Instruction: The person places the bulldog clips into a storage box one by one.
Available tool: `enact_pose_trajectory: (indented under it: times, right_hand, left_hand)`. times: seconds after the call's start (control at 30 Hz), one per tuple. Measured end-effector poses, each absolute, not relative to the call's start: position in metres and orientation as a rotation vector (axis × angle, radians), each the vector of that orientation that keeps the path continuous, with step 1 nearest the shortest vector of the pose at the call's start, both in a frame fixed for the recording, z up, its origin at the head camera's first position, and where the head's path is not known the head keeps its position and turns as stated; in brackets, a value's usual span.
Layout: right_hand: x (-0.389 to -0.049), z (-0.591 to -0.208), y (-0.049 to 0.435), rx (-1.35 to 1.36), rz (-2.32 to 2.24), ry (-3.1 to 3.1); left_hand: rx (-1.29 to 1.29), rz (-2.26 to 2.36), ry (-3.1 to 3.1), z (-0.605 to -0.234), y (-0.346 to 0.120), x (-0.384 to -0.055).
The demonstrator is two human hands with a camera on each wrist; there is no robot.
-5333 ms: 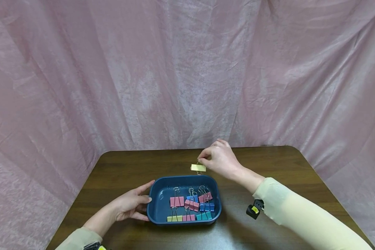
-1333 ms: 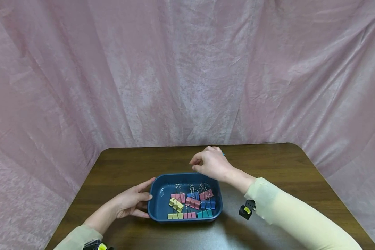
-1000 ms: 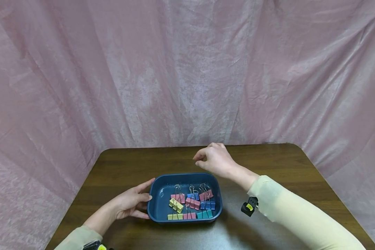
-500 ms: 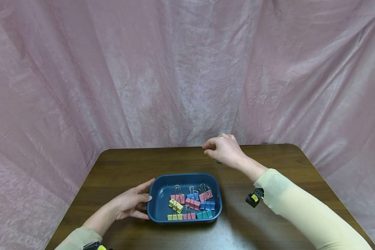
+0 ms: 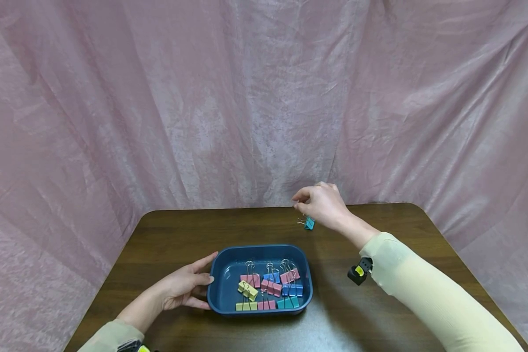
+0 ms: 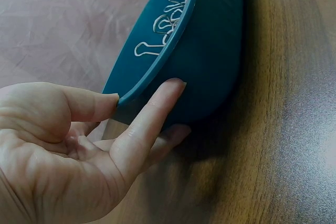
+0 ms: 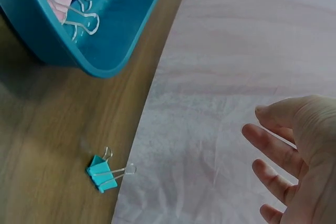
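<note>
A dark blue tray (image 5: 260,247) stands on the table, with several pink, blue, yellow and teal binder clips lying in it. At its left end, my left hand (image 5: 185,287) grips the tray, thumb at the rim and fingers against the outer wall, as the left wrist view shows. My right hand (image 5: 325,205) hovers beyond the tray's far right corner, fingers loosely bent and holding nothing. Just below it on the table lies a teal binder clip (image 5: 309,223); in the right wrist view this clip and the hand are apart. A yellow clip (image 5: 248,290) lies tilted in the tray.
The brown wooden table (image 5: 171,239) has rounded far corners. Behind its far edge hangs a pink curtain (image 5: 264,122), close beyond my right hand. Bare wood lies to both sides of the tray.
The yellow binder clip my right hand pinched earlier now lies in the tray. That hand has moved away and right, uncovering the teal clip. My left hand keeps hold of the tray.
</note>
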State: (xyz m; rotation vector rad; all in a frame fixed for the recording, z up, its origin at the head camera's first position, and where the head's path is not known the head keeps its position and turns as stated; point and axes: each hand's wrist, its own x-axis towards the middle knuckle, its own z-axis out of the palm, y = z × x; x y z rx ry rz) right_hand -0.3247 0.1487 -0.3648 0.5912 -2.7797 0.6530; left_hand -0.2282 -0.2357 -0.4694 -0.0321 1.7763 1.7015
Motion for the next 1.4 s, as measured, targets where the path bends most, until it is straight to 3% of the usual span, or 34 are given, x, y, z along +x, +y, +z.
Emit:
enact_pose_trajectory:
  times: [1.4]
  right_hand:
    - [-0.37,-0.408,0.176,0.332,0.541,-2.875]
  left_hand:
    - [-0.028,1.71,1.767,-0.469,-0.237,-0.228]
